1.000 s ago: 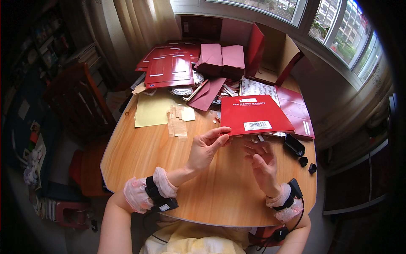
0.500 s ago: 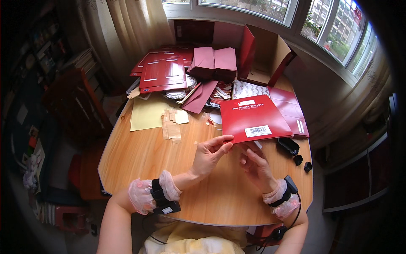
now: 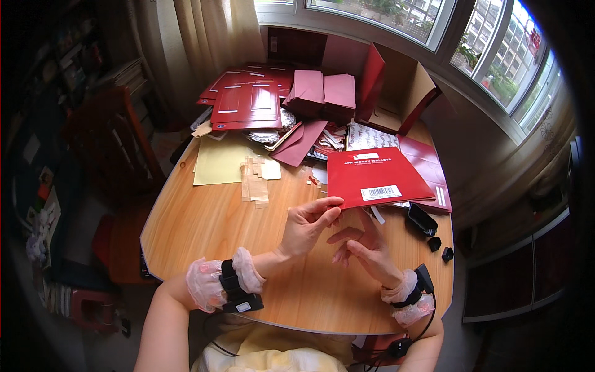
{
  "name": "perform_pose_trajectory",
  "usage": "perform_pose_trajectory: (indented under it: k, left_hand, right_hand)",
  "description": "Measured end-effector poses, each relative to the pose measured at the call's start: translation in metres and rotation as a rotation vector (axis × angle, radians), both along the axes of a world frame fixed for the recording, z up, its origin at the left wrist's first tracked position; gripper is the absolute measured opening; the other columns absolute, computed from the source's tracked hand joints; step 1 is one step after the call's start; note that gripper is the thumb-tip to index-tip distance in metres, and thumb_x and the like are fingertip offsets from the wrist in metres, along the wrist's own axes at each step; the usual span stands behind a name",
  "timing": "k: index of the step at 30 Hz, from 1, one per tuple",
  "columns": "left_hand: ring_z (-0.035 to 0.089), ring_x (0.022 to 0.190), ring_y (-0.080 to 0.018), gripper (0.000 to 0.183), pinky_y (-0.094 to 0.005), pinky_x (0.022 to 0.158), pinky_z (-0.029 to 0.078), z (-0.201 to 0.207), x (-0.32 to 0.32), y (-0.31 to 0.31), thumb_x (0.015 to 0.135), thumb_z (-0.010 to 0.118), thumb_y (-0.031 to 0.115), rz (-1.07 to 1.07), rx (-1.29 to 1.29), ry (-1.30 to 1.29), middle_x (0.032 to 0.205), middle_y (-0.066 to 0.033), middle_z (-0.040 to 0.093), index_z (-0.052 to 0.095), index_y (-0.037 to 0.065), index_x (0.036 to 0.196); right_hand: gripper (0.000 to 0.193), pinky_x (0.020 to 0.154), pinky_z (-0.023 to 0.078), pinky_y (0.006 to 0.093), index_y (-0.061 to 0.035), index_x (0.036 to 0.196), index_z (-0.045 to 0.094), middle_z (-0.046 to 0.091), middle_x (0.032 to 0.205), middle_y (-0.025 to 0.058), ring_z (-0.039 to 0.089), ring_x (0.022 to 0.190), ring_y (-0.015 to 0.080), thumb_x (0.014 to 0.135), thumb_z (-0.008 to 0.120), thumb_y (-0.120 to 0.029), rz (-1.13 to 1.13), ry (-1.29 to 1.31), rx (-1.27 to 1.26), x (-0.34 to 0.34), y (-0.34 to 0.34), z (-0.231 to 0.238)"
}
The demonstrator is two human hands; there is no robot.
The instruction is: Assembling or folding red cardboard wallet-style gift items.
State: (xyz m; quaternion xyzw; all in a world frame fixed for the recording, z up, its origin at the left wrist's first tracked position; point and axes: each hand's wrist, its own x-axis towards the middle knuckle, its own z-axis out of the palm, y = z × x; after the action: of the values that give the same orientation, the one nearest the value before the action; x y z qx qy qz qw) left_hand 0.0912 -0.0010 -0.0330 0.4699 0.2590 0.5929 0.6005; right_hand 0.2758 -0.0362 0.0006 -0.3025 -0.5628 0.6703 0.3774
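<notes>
My left hand point(image 3: 310, 224) is closed, pinching the near left corner of a flat red cardboard wallet pack point(image 3: 379, 177) between thumb and fingers. The pack is held above the table, with a white barcode label near its front edge. Just below that edge, my right hand point(image 3: 365, 247) is open with its fingers spread, apart from the pack except where its farthest fingertips overlap the edge; contact there cannot be made out. A small white strip point(image 3: 377, 215) shows beside those fingertips, under the edge.
On the wooden table point(image 3: 248, 254) lie yellow paper point(image 3: 217, 162), tan tape pieces point(image 3: 254, 186), a black case point(image 3: 421, 220) and small black pieces. Behind are stacked red sheets point(image 3: 246, 105), pink envelopes point(image 3: 339, 92) and an open red carton point(image 3: 396, 93). A chair point(image 3: 102, 146) stands left.
My right hand has drawn slightly down from the pack's near edge, and its fingers have spread. My left hand keeps its pinch on the corner. The whole view has shifted a little.
</notes>
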Motion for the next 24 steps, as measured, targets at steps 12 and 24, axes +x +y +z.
perform_pose_trajectory:
  k: [12,24]
  left_hand:
    - [0.063,0.084,-0.0081,0.026,-0.022,0.076,0.052,0.004,0.003,-0.01,0.097,0.061,0.014,-0.106,0.009,-0.023,0.094,-0.0037,0.069,0.065,0.001,0.118]
    - [0.065,0.086,-0.0098,0.025,-0.0237,0.078,0.054,0.003,0.003,-0.01,0.096,0.061,0.014,-0.134,-0.001,0.002,0.096,-0.0053,0.07,0.065,0.001,0.118]
  right_hand:
    - [0.036,0.049,0.051,0.0235,-0.0042,0.132,0.051,0.066,0.09,0.0132,0.066,0.069,0.0163,0.098,0.056,-0.014,-0.247,0.363,-0.131,0.014,0.004,-0.028]
    - [0.026,0.046,0.053,0.0283,0.0025,0.117,0.054,0.064,0.089,0.0151,0.066,0.07,0.02,0.097,0.057,-0.014,-0.271,0.339,-0.01,0.007,0.007,-0.017]
